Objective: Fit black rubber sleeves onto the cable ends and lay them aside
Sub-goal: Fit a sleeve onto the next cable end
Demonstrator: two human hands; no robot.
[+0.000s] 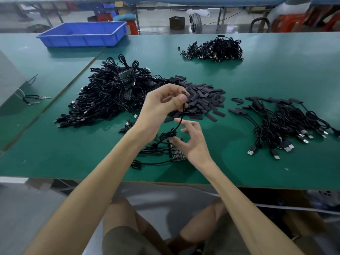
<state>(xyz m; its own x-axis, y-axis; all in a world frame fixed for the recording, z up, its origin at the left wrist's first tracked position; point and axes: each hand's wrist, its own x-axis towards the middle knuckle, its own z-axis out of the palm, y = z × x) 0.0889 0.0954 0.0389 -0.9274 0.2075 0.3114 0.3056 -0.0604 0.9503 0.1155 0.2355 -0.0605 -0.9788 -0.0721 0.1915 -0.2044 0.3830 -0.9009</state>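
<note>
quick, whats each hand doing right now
left hand: pinching the cable end.
right hand: open, loose fingers touching the same cable.

Bare green table is lying open between the sleeve pile and the sleeved cables, while the big cable heap is blocking the left side.

Green table; blue bin; black cables, black sleeves; red stool

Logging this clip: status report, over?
Left hand pinches bare cable end, raised. Right hand loose by cable coil. Rubber sleeve pile just behind; nothing blocking.
</note>
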